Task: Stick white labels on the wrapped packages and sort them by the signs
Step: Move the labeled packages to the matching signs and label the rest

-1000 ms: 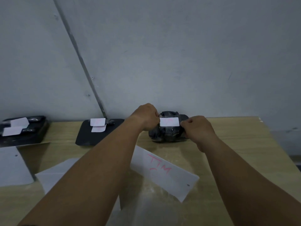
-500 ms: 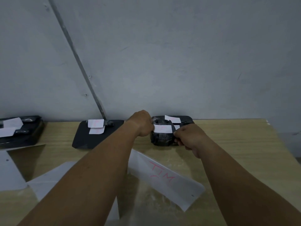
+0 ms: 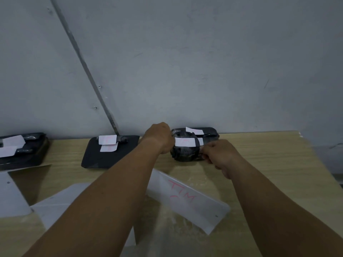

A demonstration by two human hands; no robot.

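Black wrapped package (image 3: 185,153) sits right between both hands: left hand (image 3: 160,138) gripping its left end, right hand (image 3: 221,155) gripping its right side.

Over the last second the wrapped package (image 3: 183,153), gripped between the left hand (image 3: 159,139) and the right hand (image 3: 220,154), has come down from in front of the wall to table (image 3: 259,154) level. This has uncovered a second black labelled package (image 3: 209,131) lying behind it at the wall, which was hidden one second ago. The right hand has shifted from level with the white label (image 3: 185,142) to the package's lower right end.
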